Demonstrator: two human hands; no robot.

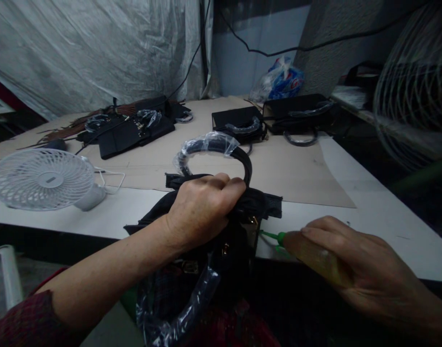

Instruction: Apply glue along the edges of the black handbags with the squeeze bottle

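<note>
A black handbag with gold-coloured fittings rests at the table's front edge, close to my body. Clear plastic film wraps its two curved handles; one handle arches up behind my left hand and the other hangs toward my lap. My left hand is closed on the upper part of the bag. In my right hand is a yellowish glue bottle with a narrow green nozzle. The nozzle tip points left and sits at the bag's right side; whether it touches cannot be made out.
A white fan stands at the left on the white table. Brown cardboard covers much of the tabletop. Black handbags lie behind, with more at the back right. A large wire fan guard rises at the right.
</note>
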